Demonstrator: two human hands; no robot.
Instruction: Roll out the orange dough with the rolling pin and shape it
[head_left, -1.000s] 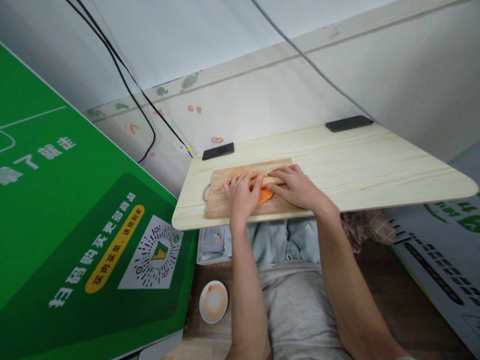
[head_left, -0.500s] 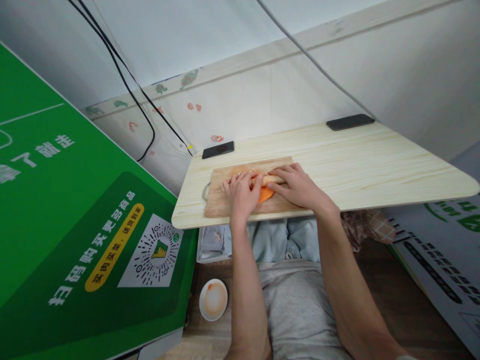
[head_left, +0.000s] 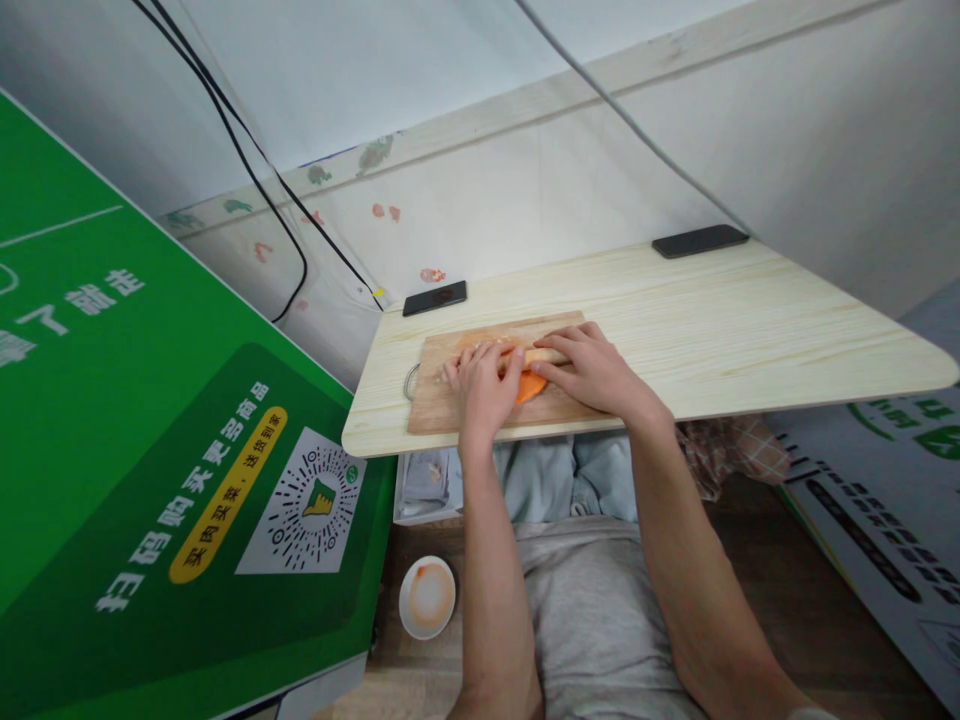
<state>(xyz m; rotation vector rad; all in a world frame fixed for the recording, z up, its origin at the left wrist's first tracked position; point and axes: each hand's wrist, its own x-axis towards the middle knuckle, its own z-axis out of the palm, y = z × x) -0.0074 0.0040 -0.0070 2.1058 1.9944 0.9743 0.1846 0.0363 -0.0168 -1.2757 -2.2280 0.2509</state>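
Observation:
A tan rod (head_left: 546,356), which looks like a small rolling pin, lies across a flat orange piece of dough (head_left: 531,388) on a wooden cutting board (head_left: 435,412). My left hand (head_left: 486,385) lies over the rod's left part, fingers curled down on it. My right hand (head_left: 589,368) grips the right part, its thumb on the near side and fingers over the far side. Both hands hide much of the rod and some of the dough. Pale bits are scattered on the board around my left fingers.
The board rests on a pale wood-grain table (head_left: 750,330) against a wall. Two dark phones, one at the back left (head_left: 435,298) and one at the back right (head_left: 700,241), lie there. Below are a white bowl (head_left: 427,598) and a green printed panel (head_left: 187,450) at left.
Both hands keep nearly the same place on the rod. The view has shifted very slightly; the board, dough and phones look unmoved.

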